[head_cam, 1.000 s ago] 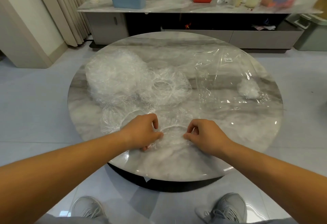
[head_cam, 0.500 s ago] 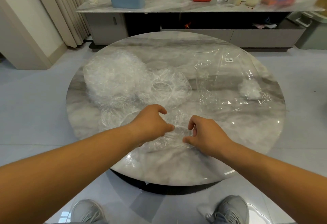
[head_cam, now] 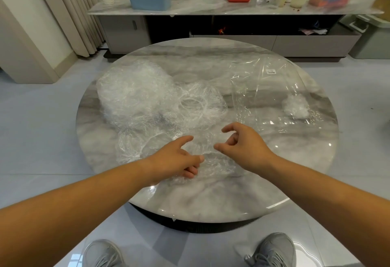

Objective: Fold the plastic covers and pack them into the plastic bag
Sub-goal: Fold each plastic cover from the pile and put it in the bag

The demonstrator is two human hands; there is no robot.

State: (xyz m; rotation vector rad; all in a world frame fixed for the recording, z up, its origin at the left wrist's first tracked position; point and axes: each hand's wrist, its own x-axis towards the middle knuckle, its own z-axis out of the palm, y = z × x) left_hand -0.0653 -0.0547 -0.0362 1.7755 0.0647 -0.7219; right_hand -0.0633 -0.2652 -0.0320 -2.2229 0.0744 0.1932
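View looking down from a person's head at a round marble desk (head_cam: 211, 201), with both bare forearms reaching in from the near edge.

The left hand (head_cam: 175, 159) rests on a crumpled clear plastic cover (head_cam: 213, 161) that lies between the two hands. Its index finger points forward, while its thumb and lower fingers curl onto the near part of the cover and grip it.

The right hand (head_cam: 242, 146) hovers just to the right of that cover. Its thumb and fingers are loosely curled and spread apart, and no film is visibly caught between them.

Just left of the left hand lies another flattened cover (head_cam: 135, 146). Beyond the left hand sits a large heap of crinkled covers (head_cam: 135, 93). Beside the heap, beyond the gap between the hands, is a looser cover with a gathered ring edge (head_cam: 198, 104).

Beyond the right hand, a large clear plastic bag (head_cam: 263, 98) lies flat on the desk. A small white wad of plastic (head_cam: 295, 108) sits at its far right side; whether it is inside the bag cannot be told.

Below the desk edge, two grey shoes (head_cam: 272, 250) stand on the pale floor.
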